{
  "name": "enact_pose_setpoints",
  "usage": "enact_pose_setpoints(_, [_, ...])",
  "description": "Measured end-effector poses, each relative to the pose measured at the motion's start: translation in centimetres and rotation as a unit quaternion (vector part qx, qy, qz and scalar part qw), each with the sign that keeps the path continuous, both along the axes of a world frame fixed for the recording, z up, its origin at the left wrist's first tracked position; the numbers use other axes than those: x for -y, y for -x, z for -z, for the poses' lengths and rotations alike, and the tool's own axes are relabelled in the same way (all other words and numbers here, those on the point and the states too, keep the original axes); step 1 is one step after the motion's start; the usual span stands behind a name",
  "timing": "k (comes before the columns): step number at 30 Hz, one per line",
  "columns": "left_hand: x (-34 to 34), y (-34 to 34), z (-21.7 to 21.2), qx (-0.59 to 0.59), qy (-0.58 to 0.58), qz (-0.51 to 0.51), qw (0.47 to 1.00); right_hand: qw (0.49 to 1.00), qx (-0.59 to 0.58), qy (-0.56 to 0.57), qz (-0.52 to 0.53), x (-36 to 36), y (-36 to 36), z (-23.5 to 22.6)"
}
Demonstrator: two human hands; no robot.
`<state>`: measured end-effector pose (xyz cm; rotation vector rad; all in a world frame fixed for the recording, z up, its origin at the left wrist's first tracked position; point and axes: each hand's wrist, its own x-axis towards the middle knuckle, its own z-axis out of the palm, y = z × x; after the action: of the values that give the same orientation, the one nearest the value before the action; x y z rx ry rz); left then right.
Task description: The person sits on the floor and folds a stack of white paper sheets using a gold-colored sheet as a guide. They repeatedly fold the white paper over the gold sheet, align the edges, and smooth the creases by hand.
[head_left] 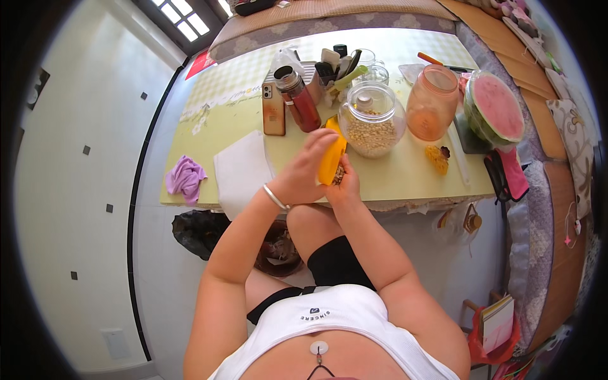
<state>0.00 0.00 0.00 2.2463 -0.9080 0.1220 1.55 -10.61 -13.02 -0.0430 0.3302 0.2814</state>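
Observation:
My left hand (pixel 307 166), with a bangle at its wrist, grips a bright yellow-orange, stiff-looking thing (pixel 332 159) by its side; its exact kind does not show. My right hand (pixel 346 189) is cupped under its lower end. Small pale brown pieces (pixel 340 175), like nuts or seeds, lie in that palm, close against the yellow thing. Just beyond both hands stands a round clear glass jar (pixel 373 130), partly filled with pale beans or kernels. It has no lid on its wide mouth.
Around the jar stand a red flask (pixel 299 101), a phone (pixel 273 111), a pink jar (pixel 432 104) and a cut watermelon (pixel 495 107). White paper (pixel 240 171) and a purple cloth (pixel 185 178) lie to the left. Below the table edge is a dark bowl-like container (pixel 278 250).

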Motion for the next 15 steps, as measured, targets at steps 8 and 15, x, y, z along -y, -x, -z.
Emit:
enact_pose_setpoints(8, [-1.9, -0.5, -0.7, 0.095, 0.054, -0.04, 0.993, 1.0, -0.001, 0.0, 0.0, 0.3, -0.2, -0.3])
enact_pose_setpoints(15, [3.1, -6.4, -5.6, 0.167, 0.043, -0.061, 0.983, 0.999, 0.022, -0.012, -0.037, 1.6, 1.4, 1.1])
